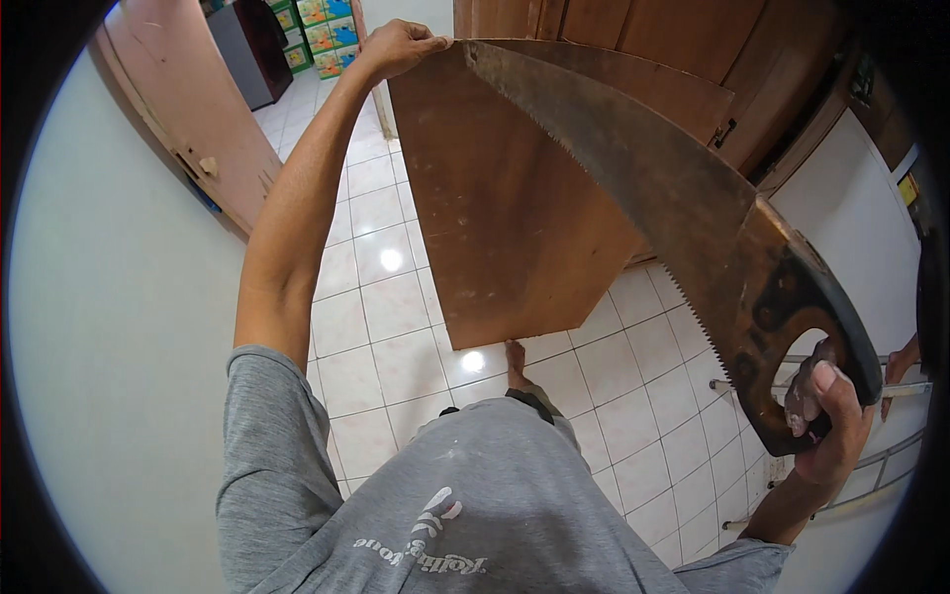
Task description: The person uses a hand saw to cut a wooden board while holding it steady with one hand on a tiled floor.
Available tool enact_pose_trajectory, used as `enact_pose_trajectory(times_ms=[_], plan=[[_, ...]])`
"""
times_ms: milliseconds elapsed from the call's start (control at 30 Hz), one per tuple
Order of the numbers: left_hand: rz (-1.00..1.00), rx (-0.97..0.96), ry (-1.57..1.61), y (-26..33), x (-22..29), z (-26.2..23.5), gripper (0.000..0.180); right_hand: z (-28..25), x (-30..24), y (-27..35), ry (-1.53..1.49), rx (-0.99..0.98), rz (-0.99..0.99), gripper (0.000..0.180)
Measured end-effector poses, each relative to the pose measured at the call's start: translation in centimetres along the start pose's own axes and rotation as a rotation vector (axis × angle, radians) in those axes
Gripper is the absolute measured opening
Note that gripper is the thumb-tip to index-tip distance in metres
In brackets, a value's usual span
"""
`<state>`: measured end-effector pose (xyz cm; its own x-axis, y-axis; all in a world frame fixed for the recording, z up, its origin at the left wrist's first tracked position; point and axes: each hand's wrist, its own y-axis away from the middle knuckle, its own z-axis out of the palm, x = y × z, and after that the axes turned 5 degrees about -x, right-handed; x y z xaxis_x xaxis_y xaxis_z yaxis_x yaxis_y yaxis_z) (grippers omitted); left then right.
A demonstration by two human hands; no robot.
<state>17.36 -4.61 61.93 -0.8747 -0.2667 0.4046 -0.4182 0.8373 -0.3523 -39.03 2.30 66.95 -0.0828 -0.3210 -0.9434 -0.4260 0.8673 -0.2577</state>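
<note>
My right hand is wrapped around the handle of a hand saw, its fingers through the handle's opening. The long, dull metal blade slants up and left with its teeth facing down and left. A brown wooden board stands upright in front of me, its lower edge near the floor by my foot. At the board's upper left corner, my left hand grips the edge between thumb and fingers. The saw's narrow tip is close to this hand, in front of the board's top edge; whether it touches the wood, I cannot tell.
Brown wooden cabinet doors stand behind the board. A pinkish door is at the left, with stacked green boxes beyond it. A metal ladder lies at the right, near another person's hand. White tiles cover the floor.
</note>
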Motion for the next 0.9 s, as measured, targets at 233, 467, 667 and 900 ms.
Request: enact_pose_trajectory(times_ms=[233,467,667,900], plan=[[0.071,0.083,-0.058,0.4,0.9,0.0,0.051,-1.4,1.7,1.3,0.073,0.046,-0.084,0.027],[0.011,0.147,0.008,1.6,0.3,-0.6,0.046,4.0,8.7,1.7,-0.207,-0.025,-0.057,0.026],[0.019,0.151,0.012,1.0,1.4,0.0,0.046,14.2,13.9,-1.4,-0.285,-0.009,-0.298,0.012],[0.114,0.19,-0.023,0.3,1.2,0.7,0.048,19.4,18.9,-4.7,-0.154,0.058,-0.475,0.014]])
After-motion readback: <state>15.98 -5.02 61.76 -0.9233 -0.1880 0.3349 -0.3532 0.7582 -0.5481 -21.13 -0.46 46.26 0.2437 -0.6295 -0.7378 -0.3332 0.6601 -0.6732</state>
